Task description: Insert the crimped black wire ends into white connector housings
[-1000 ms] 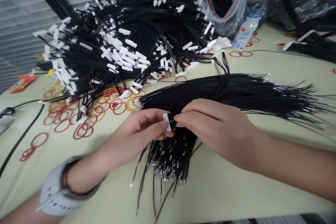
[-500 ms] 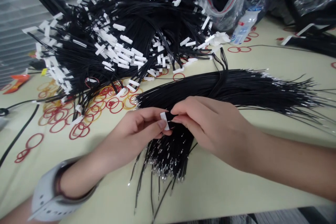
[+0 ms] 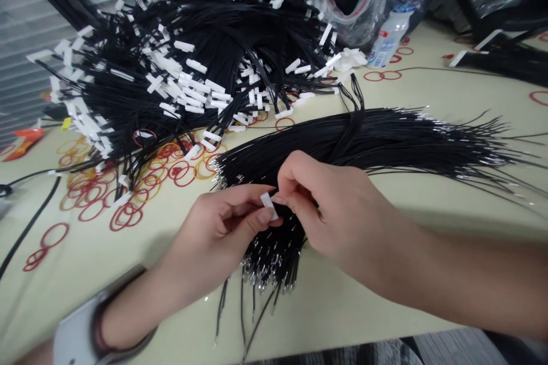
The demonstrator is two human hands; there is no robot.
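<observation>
One left hand (image 3: 214,234): is pinching a white connector (image 3: 269,206) between thumb and fingers, the piece lying at its two o'clock.
Right hand (image 3: 338,211): is coming in from three o'clock, thumb and finger meeting narrowly just beside the connector; whether they're gripping anything, I can't tell.
Connector's lie: its long axis is running from eleven to five, one long side facing the right fingertips; the left hand is nearer, actually touching it.
Loose wires (image 3: 274,262): are spreading beneath, silver tips pointing to six.
Long bundle (image 3: 398,134): is stretching behind the hands from twelve towards two.
Rubber bands (image 3: 176,172): are lying scattered around ten.
Heap of connectored wires (image 3: 205,28): is sprawling at eleven.
</observation>
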